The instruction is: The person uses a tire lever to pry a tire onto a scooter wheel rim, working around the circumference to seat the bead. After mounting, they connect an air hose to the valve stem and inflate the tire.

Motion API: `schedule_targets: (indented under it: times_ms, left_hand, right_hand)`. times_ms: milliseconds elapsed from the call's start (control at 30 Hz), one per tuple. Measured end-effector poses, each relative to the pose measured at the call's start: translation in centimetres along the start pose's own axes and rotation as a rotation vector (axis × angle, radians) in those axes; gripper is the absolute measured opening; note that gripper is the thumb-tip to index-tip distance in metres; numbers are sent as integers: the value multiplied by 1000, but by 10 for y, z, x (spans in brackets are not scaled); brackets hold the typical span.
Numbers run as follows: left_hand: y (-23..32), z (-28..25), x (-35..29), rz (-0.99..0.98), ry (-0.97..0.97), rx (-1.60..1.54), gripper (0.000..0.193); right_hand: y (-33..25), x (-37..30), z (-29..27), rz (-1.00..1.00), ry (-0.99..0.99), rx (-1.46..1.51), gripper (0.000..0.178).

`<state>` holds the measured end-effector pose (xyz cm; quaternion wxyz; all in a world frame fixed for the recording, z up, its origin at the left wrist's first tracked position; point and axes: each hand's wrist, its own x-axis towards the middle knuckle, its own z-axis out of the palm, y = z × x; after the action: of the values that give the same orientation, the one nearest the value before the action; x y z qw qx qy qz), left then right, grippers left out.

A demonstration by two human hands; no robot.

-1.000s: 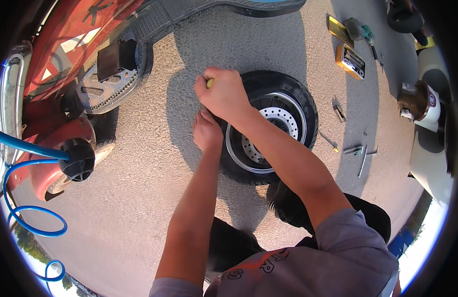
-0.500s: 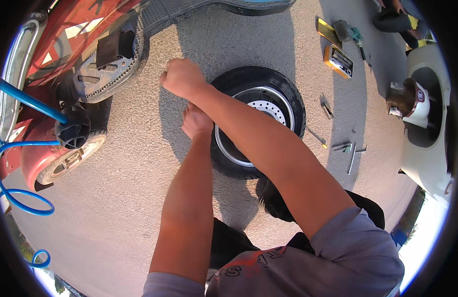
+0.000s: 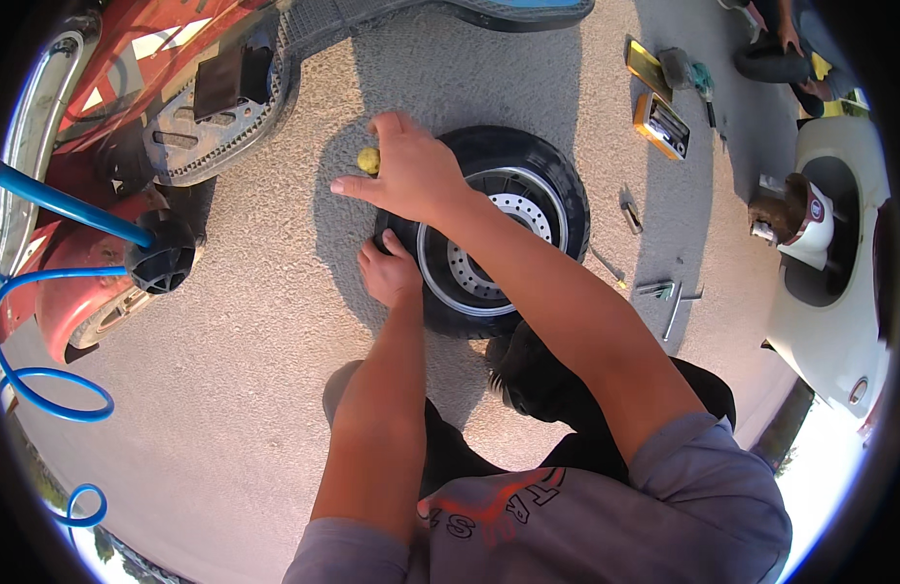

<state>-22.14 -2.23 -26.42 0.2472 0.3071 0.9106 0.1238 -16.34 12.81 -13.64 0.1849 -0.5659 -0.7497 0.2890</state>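
A black tyre on a silver rim lies flat on the ground in front of me. My right hand is over the tyre's left edge, its thumb and fingers spread apart. Beside its fingertips shows a small round yellow knob; whatever it belongs to is hidden by the hand. My left hand rests against the tyre's left side, nearer to me, thumb apart from its loosely bent fingers. Nothing shows in its grasp.
To the right lie an orange tool case, a small knife-like tool and hex keys. A red scooter with a blue hose stands left, a white scooter right. Another person's hand shows top right.
My right hand has opened from a fist, leaving the yellow knob visible. The left hand, previously just below it, is now slightly lower, with its thumb apart.
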Motion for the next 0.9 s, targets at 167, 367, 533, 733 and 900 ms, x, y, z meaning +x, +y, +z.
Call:
schedule_targets:
  times_ms: [167,367,533,733,900]
  left_hand:
    - [8,-4,1,24,8,-5,53]
    - [-22,-6,3,264,-33,-265,67]
    - [-56,-34,-14,98,-442,-295,80]
    - [-48,-44,-1,54,-559,-139,77]
    - [-49,-37,0,48,-520,-101,74]
  right_hand:
    - [8,-129,1,521,21,221,34]
    - [5,-266,93,136,-130,-179,57]
    - [-11,-264,131,186,-114,-114,60]
    - [-25,-247,123,253,-266,-69,74]
    - [-16,-237,125,307,-306,-32,80]
